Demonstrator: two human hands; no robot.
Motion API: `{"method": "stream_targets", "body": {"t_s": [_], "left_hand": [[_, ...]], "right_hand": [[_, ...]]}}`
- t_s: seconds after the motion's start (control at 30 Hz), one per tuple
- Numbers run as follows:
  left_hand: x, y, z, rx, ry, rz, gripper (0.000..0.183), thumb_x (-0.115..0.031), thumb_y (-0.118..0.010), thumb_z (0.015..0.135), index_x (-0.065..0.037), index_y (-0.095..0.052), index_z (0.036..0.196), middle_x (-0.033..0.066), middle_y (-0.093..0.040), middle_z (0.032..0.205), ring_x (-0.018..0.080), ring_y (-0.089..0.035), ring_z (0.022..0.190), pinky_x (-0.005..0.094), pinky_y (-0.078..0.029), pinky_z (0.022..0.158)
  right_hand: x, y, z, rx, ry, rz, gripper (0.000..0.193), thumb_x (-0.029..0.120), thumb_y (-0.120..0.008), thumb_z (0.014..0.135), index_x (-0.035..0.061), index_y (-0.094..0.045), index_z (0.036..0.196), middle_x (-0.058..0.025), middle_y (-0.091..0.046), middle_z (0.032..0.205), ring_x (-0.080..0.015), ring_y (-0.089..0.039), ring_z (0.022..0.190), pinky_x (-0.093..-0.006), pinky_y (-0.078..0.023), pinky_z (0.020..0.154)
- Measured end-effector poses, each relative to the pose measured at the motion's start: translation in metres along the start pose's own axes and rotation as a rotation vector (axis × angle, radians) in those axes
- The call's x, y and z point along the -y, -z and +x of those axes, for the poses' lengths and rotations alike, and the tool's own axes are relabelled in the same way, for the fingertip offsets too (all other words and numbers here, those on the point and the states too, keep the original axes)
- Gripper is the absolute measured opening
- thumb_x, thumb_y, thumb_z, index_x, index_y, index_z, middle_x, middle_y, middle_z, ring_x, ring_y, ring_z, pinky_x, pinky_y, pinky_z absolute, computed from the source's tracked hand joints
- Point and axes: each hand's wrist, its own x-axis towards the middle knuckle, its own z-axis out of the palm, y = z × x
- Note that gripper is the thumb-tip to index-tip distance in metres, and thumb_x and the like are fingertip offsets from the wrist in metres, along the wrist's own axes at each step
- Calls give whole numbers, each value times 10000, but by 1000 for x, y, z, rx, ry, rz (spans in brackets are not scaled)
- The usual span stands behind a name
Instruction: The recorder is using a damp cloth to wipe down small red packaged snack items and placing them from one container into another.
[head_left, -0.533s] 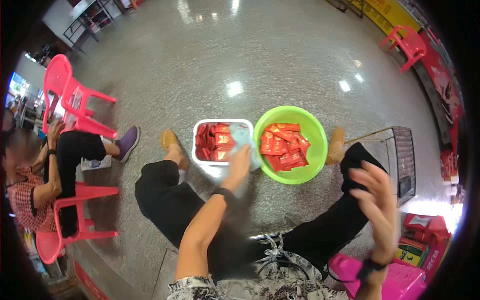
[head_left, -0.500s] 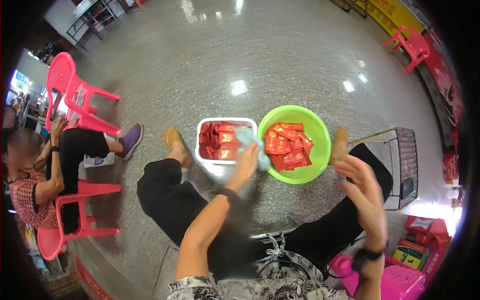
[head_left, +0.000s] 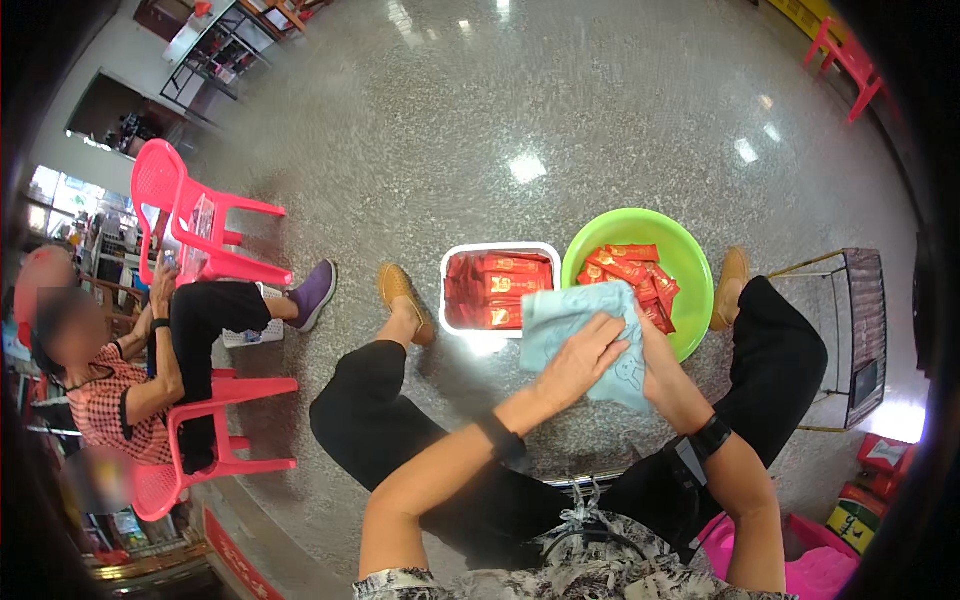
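Both hands, left hand (head_left: 585, 355) and right hand (head_left: 652, 352), grasp a light-blue cloth (head_left: 575, 320) at the green basin's (head_left: 690, 262) seven o'clock; wiping seems underway, needing firm rubbing.

One cloth (head_left: 575, 330), held by two hands: left hand (head_left: 583, 357), right hand (head_left: 652, 350). One green bowl (head_left: 690, 262) and one white tray (head_left: 497, 249), each holding red packets (head_left: 500, 290), too many and too overlapped to count. Two pink chairs nearby (head_left: 195, 225). One wire basket (head_left: 850, 330). One seated person (head_left: 120, 380) to the left.
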Motion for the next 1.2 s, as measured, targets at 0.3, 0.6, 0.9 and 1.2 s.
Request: {"method": "stream_targets", "body": {"t_s": [0.3, 0.6, 0.9, 1.2], "left_hand": [[125, 107, 19, -25, 11, 848, 190, -119, -598, 792, -55, -596, 971, 133, -577, 1016, 340, -532, 897, 442, -453, 757], [176, 125, -7, -12, 253, 1002, 372, -57, -640, 720, -29, -570, 1084, 95, -541, 1021, 306, -492, 980, 377, -423, 858], [184, 132, -4, 7, 255, 1232, 256, -116, -714, 628, -36, -601, 844, 109, -544, 894, 282, -509, 920, 379, -443, 774], [143, 193, 1, -380, 580, 117, 139, -107, -656, 748, -11, -556, 763, 158, -613, 1018, 216, -585, 738, 320, -483, 695]], "right_hand": [[9, -9, -6, -89, 124, 181, 413, 370, -409, 953, 76, -507, 1225, -99, -593, 1141, -229, -608, 972, -407, -526, 799], [-5, -6, -3, 42, -76, 250, 428, 390, -440, 937, 47, -491, 1189, -130, -603, 1059, -270, -644, 846, -489, -562, 643], [-15, -8, -8, -6, -78, 62, 367, 352, -462, 937, 58, -507, 1153, -92, -608, 893, -200, -622, 677, -396, -552, 529], [-16, -26, -7, -14, -9, -36, 344, 301, -533, 908, 49, -528, 1143, -49, -613, 881, -137, -602, 656, -286, -509, 528]]}}
